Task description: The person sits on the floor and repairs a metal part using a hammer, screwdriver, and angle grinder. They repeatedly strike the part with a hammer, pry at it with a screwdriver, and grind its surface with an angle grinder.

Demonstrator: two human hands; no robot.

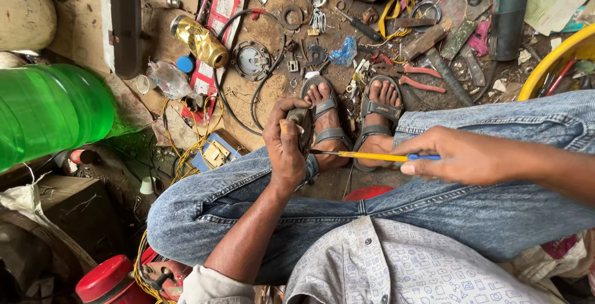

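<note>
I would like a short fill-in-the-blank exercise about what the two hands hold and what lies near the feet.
1. The right hand holds a screwdriver with a ____ and blue handle.
2. The left hand grips a small round metal part, and the screwdriver's ____ points at it.
3. Red-handled pliers lie on the ground beside the person's ____ foot.
4. A large ____ plastic bottle lies at the left.

Missing words: yellow; tip; right; green
</note>
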